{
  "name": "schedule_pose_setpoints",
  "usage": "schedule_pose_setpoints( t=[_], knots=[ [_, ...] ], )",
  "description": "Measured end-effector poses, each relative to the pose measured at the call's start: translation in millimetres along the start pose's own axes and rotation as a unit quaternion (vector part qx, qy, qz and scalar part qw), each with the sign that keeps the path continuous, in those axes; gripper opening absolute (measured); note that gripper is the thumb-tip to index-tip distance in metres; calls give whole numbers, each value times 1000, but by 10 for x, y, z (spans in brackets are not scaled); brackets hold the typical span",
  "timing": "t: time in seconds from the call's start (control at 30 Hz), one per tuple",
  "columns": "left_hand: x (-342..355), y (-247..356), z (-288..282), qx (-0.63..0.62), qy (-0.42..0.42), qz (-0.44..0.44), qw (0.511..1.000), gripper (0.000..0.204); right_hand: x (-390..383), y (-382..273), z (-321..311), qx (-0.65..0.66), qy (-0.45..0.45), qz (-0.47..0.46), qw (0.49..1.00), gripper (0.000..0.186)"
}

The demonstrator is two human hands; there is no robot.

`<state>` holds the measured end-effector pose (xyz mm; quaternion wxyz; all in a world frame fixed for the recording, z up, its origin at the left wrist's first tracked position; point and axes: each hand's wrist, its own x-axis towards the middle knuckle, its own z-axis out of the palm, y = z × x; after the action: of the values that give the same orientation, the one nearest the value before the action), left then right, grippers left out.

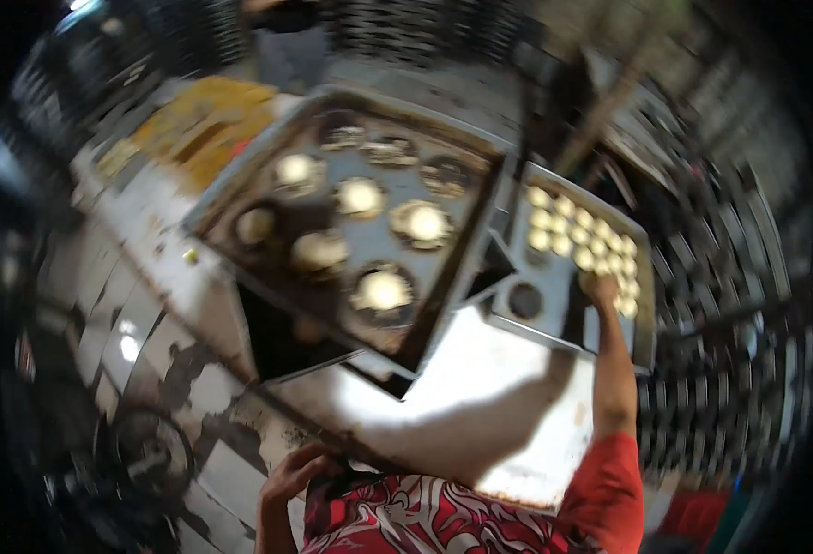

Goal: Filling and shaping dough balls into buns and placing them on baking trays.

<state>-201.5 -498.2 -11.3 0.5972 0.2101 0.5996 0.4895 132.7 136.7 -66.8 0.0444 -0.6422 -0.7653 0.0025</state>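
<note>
My right hand (598, 289) reaches down into a metal tray (554, 333) at the right, at the near side of several rows of pale round dough balls (584, 238). Its fingers are bunched and blurred, so I cannot make out whether a dough ball is in them. A larger, deep metal pan (332, 323) stands left of the tray, with dark round spots and several pale dough rounds (385, 291) spread over its bottom. My left hand (303, 469) is low by my body, near the table's front edge, its fingers loosely bent and apart, with nothing visibly held.
The pan and tray stand on a white table (517, 425). Beyond the pan's far left corner lies a yellow patterned cloth or sheet (205, 120). A small yellow thing (190, 256) sits on the table left of the pan. Part of another person (288, 51) shows at the back.
</note>
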Motion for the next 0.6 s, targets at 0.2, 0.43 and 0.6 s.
schedule_pose_setpoints(
  t=[0.2, 0.43, 0.6],
  knots=[
    [-193, -90, 164, -58, -25, 188, 980, 39, -1826, -1015, -1085, 541, 310, -93, 776, 39],
    [-831, -288, 79, -507, -41, 356, 784, 48, -5393, -3479, -1863, 333, -107, -617, 705, 22],
    [-1696, -868, -692, -437, 376, 245, 780, 32, -6350, -4220, -1756, 450, -367, -547, 603, 22]
  ],
)
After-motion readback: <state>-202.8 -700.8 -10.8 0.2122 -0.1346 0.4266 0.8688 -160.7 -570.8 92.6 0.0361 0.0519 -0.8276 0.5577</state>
